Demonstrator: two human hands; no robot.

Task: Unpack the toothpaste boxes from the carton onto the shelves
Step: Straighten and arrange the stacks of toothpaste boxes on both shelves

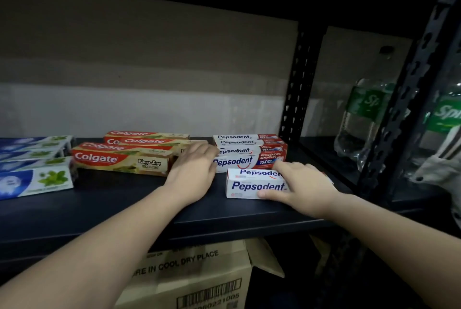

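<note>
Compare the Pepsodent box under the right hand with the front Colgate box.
The Pepsodent box is mostly white with blue lettering; the front Colgate box is red and beige.
The right hand grips the Pepsodent box, which lies alone near the shelf edge; the Colgate box lies in a row, its end by the left hand.
Both lie flat, logos forward.

Dark shelf (124,211), blue and white boxes (35,166) at the left end, red Colgate boxes (122,159) in the middle, Pepsodent boxes (249,151) stacked on the right (red ends), one small Pepsodent box (249,184) in front
</note>
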